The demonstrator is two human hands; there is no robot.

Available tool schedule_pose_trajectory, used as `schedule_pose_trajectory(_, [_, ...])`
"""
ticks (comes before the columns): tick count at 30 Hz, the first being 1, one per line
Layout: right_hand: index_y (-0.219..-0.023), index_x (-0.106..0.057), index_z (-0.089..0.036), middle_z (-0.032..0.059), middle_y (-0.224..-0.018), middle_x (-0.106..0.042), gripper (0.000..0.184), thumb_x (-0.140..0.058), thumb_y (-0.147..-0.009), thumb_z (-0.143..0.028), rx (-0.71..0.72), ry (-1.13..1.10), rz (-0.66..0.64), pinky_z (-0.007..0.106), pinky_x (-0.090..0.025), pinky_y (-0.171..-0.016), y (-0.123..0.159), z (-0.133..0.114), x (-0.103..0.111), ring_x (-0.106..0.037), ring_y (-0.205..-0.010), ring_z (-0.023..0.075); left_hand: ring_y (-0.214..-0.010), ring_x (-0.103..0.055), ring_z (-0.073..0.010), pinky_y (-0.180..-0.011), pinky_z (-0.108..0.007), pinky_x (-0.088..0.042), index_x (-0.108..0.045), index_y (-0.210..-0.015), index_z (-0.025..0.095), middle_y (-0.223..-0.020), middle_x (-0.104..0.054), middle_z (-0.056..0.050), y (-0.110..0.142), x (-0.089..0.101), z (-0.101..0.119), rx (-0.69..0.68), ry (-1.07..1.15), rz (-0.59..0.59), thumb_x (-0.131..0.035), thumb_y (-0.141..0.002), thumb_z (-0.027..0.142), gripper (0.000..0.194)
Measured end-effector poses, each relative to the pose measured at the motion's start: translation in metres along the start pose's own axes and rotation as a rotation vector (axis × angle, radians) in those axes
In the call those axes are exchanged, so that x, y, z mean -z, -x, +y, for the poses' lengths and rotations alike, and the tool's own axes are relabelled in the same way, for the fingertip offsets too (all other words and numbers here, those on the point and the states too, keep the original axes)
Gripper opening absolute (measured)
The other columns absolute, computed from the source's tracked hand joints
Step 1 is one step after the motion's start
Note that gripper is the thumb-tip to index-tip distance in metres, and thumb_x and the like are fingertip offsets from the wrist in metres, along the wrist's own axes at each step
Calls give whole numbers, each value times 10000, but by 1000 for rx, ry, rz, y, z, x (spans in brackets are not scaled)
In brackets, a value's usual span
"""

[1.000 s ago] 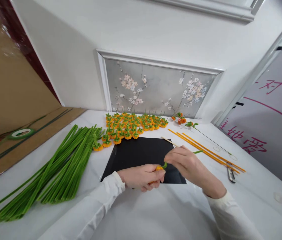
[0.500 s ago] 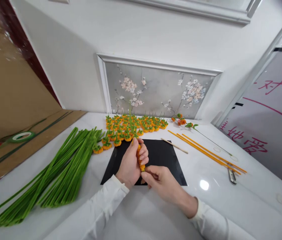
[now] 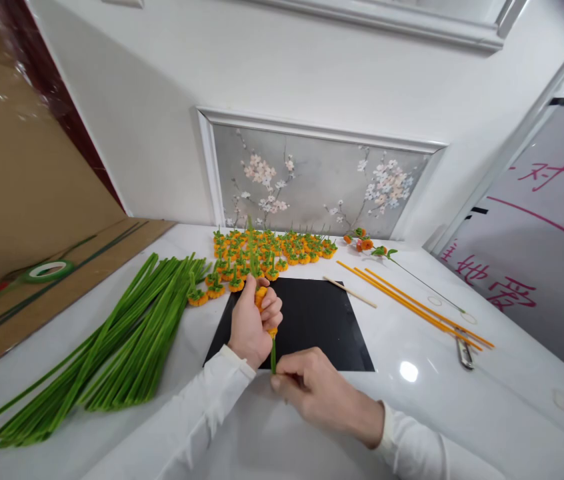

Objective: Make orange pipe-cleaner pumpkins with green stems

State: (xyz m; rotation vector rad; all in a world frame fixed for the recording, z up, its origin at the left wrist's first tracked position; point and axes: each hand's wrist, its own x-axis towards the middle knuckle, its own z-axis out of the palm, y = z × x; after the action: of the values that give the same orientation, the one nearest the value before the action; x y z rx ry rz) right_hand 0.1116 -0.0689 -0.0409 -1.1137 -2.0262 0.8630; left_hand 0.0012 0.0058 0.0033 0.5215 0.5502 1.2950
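My left hand (image 3: 253, 321) is closed around an orange fuzzy pipe-cleaner piece (image 3: 261, 298), mostly hidden by the fingers. A green pipe cleaner (image 3: 273, 357) comes out below it, and a thin green length rises above the thumb. My right hand (image 3: 319, 392) pinches the lower green end between thumb and forefinger. Both hands are over the near part of a black mat (image 3: 315, 320). Behind them stand many small orange flower heads (image 3: 236, 285) with green stems. To the left lies a large bunch of green pipe cleaners (image 3: 127, 347).
Right of the mat lie a wooden stick (image 3: 349, 292), several orange pipe cleaners (image 3: 412, 303), a metal clipper (image 3: 465, 353) and a finished-looking flower stem (image 3: 379, 251). Green tape (image 3: 48, 271) rests on cardboard at the left. A framed floral panel (image 3: 312, 177) is at the back.
My right hand has moved down toward me, and a length of green pipe cleaner now shows between the hands. My left hand has shifted slightly left with the orange piece.
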Motion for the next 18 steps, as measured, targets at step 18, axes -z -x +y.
schedule_pose_trajectory(18, [-926,-621,-128,49,-776,-635,442,-627,-760,-537,-162,-467,-354,223,-444,-583,5,15,53,-573,-623,118,-498,-448,-97,-398,-178,-373,-542,-761,130,-668,-472,-33,2,-5,6,100,45,-156,-265,-964,358,412])
